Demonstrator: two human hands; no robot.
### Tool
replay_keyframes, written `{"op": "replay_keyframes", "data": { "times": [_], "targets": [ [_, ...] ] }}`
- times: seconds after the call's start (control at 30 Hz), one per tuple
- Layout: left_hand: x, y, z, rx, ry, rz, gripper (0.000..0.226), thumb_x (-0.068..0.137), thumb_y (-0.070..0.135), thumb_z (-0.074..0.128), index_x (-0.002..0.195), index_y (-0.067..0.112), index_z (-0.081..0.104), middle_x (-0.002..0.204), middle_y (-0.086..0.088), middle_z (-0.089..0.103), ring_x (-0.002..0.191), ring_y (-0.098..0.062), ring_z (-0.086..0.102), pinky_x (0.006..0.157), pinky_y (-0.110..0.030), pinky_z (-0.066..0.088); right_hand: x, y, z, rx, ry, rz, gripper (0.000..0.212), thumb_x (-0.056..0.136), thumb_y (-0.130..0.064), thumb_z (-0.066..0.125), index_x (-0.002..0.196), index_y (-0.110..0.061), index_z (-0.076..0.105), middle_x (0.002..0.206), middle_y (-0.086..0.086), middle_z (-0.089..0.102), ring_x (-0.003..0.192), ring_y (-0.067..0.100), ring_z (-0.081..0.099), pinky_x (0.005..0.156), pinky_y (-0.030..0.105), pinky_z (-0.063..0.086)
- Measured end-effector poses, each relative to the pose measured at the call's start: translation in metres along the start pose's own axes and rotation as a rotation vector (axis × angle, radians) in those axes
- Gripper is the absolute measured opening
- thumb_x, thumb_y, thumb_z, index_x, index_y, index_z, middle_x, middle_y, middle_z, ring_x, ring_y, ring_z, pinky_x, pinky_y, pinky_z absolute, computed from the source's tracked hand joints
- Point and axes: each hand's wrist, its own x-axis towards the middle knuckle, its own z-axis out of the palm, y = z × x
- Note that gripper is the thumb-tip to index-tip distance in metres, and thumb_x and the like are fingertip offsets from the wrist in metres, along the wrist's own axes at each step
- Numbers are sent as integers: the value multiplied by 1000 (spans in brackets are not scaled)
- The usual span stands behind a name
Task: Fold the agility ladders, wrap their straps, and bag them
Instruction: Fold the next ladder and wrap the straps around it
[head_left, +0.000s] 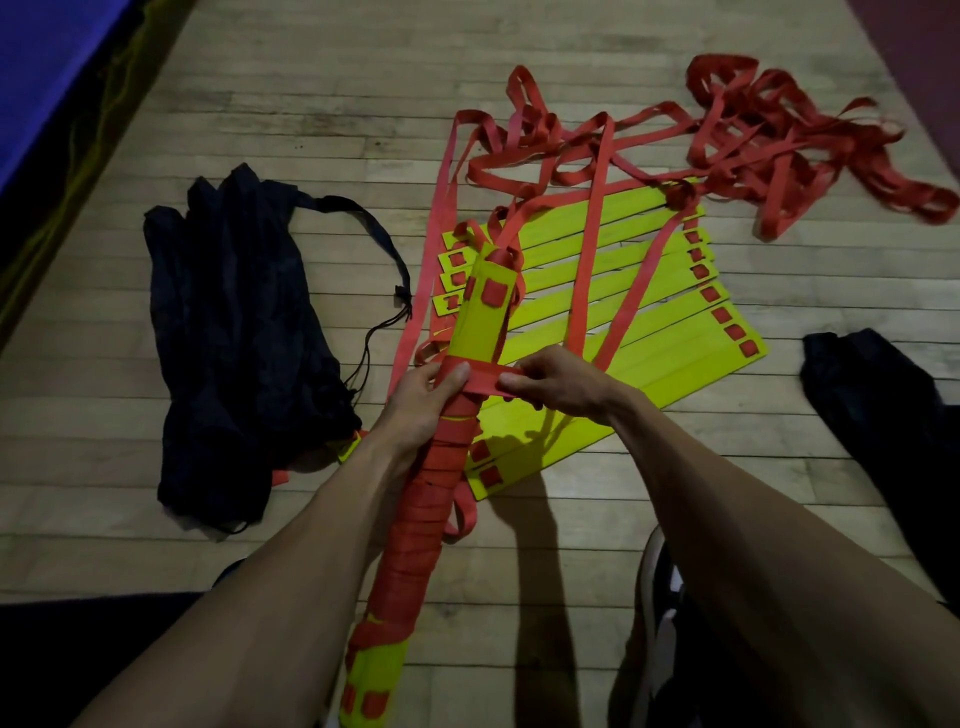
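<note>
The left hand (423, 397) grips the stacked ladder bundle (415, 519) at centre frame; the right hand (550, 384) pinches the red strap (480, 375) taut at its three o'clock. Strap-wrapping is under way; next, carry the strap around toward twelve o'clock, where bare rungs remain. The black bag (234, 332) lies at nine o'clock.

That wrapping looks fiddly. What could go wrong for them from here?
The left hand grips the half-wrapped bundle of yellow plastic rungs while the right hand pinches the red webbing strap; a slipped grip could loosen the coils. The tangled heap of red straps feeding in might snag. The spread yellow rungs on the wooden floor could get dragged along.
</note>
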Motion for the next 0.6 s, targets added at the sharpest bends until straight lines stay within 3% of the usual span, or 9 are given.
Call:
{"op": "replay_keyframes", "data": {
  "times": [0.07,0.13,0.27,0.37,0.43,0.53,0.6],
  "targets": [
    [-3,4,0,-22,-24,-27,53,91,43,62,119,-2,61,103,-34,65,89,-46,64,86,-62,53,0,5,-1,-7,20,-1,38,99,-33,58,88,1,70,67,5,55,62,13,49,57,24,38],
    [-4,5,-1,-28,-20,-17,58,89,45,60,118,-6,60,103,-35,64,88,-45,64,81,-55,57,0,7,-1,-5,46,-11,41,98,-35,58,87,4,68,68,7,54,64,16,48,60,30,39],
    [-2,2,-3,-40,-11,-5,49,99,40,53,119,-4,60,103,-39,63,86,-47,65,75,-57,60,1,2,8,20,82,-32,41,100,-33,56,80,3,61,67,8,49,62,16,46,59,29,37],
    [-1,2,1,-100,53,-12,38,108,33,40,126,2,53,93,-24,63,66,-27,68,48,-34,57,4,-8,19,107,79,-95,44,101,-28,57,80,10,57,69,12,48,63,16,46,60,29,38],
    [-2,2,4,-113,71,-13,34,110,31,35,126,6,51,88,-19,62,56,-17,66,43,-29,53,7,-14,24,151,77,-115,41,101,-24,57,80,12,56,67,8,49,61,12,46,58,24,38],
    [1,-2,6,-66,68,41,35,110,32,33,124,8,53,89,-16,63,58,-12,66,47,-25,54,12,-14,29,171,105,-134,36,101,-21,58,74,2,57,62,1,49,55,7,44,55,21,38],
    [1,-2,9,-37,7,55,51,102,52,38,123,12,60,91,-17,64,67,-20,65,55,-28,56,14,-11,33,185,142,-119,37,100,-25,59,73,-1,56,63,5,46,56,10,43,55,24,37]
  ]
}}
